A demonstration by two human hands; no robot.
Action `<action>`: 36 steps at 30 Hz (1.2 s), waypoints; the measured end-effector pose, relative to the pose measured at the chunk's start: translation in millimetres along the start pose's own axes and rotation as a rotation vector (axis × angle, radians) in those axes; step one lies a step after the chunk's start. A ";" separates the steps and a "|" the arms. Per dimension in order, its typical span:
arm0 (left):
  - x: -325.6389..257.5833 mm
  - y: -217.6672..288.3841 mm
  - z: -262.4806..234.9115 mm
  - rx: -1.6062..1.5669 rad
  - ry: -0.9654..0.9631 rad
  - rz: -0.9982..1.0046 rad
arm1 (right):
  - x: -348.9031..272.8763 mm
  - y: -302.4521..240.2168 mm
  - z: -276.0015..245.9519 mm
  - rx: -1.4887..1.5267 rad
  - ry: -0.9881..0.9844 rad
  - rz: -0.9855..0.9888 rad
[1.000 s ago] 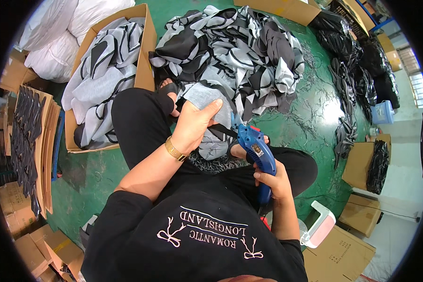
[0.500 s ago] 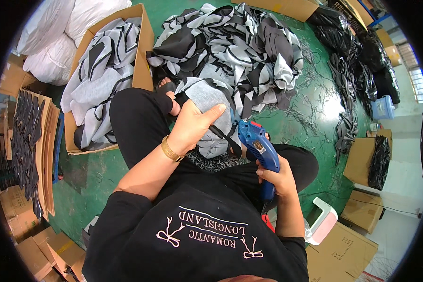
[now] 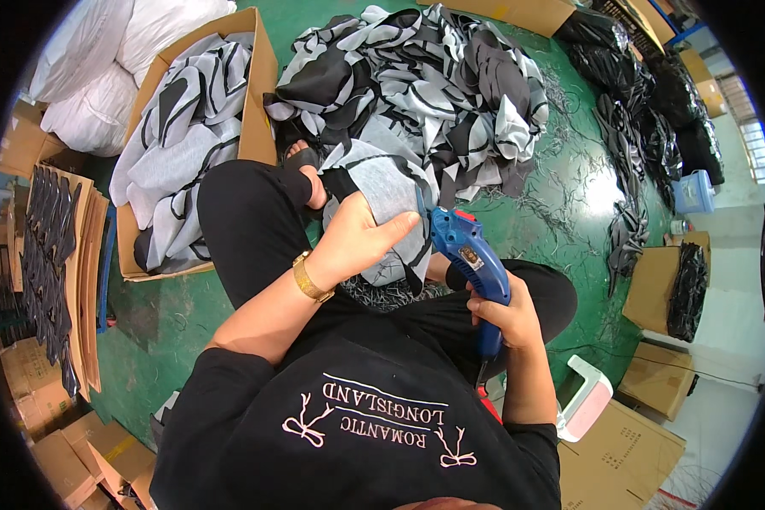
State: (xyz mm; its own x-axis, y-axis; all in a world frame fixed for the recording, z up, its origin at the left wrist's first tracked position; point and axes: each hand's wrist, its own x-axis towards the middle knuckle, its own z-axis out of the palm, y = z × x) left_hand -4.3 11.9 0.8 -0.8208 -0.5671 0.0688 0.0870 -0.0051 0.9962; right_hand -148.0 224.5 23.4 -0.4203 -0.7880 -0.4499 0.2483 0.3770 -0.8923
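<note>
My left hand [image 3: 361, 244] is closed on a light grey piece of fabric [image 3: 391, 174] with black bands, its thumb lying on top and the fingers hidden beneath. The cloth hangs over my lap, its far end reaching toward a big heap. In my right hand [image 3: 512, 308] is a pair of blue electric scissors [image 3: 469, 255], gripped by the handle. Their head meets the fabric's right edge, just beyond my left thumb. The blade is too small to make out clearly. Fabric shreds [image 3: 382, 293] lie on the floor between my legs.
Ahead lies a large heap of grey and black fabric [image 3: 416, 76]. At left stands an open cardboard box [image 3: 265, 93] filled with similar cloth. Black plastic bags [image 3: 603, 51], a light blue bucket [image 3: 694, 195] and cardboard boxes [image 3: 654, 289] line the right side. Thread scraps litter the green floor.
My left hand has shifted slightly right and nearer to me, and the cloth has moved with it. The electric scissors have advanced a little along the fabric's edge, their handle swinging slightly right.
</note>
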 end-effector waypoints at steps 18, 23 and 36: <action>11.7 -9.5 15.4 -0.890 0.122 -0.405 | 9.6 -1.6 8.9 0.106 0.079 -0.172; 15.1 -14.6 8.2 -0.756 0.195 -0.355 | -7.0 3.4 0.1 0.029 0.043 -0.030; 13.3 -5.7 2.8 -0.522 0.155 -0.142 | -7.1 0.7 -2.5 -0.024 0.011 0.045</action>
State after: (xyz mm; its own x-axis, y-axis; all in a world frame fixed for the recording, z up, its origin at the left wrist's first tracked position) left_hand -17.4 6.7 -3.9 -0.7559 -0.6451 -0.1117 0.2820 -0.4749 0.8336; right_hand -147.0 231.6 25.9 -0.4184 -0.7649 -0.4898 0.2462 0.4235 -0.8718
